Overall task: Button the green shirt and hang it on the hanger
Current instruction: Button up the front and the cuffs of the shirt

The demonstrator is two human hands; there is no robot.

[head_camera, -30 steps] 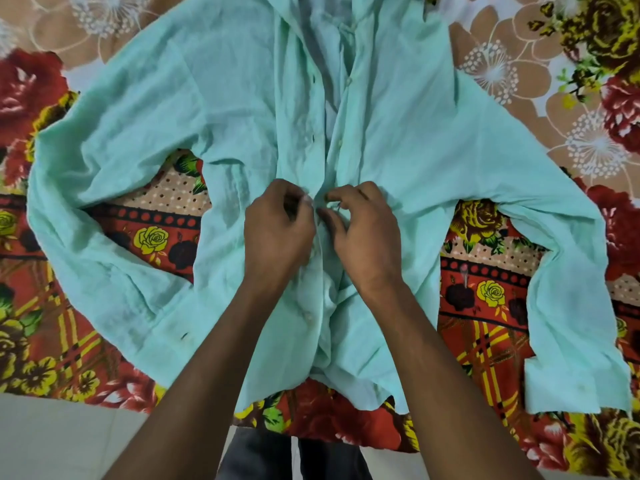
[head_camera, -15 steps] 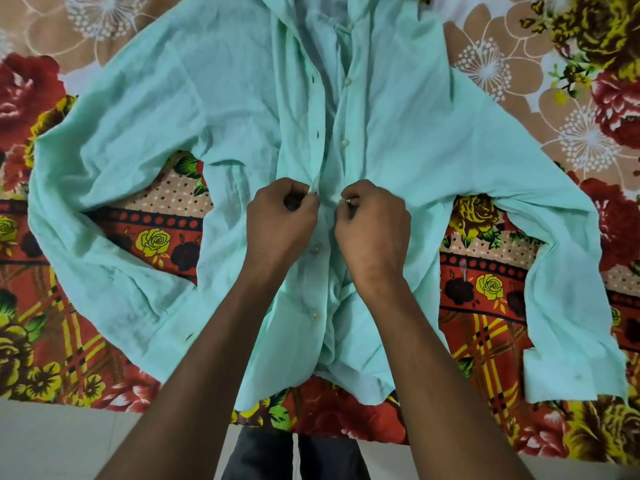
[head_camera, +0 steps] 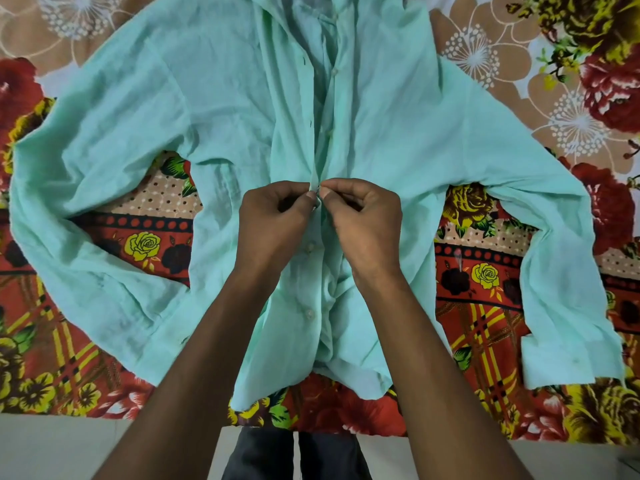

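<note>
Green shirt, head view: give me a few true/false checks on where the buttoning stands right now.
1. The green shirt lies spread on a floral bedsheet. True.
2. Only the left hand touches the placket. False: the right hand pinches it too.
3. Two buttons below the hands look fastened. True.
4. The shirt already hangs on a hanger. False: no hanger is in view.
</note>
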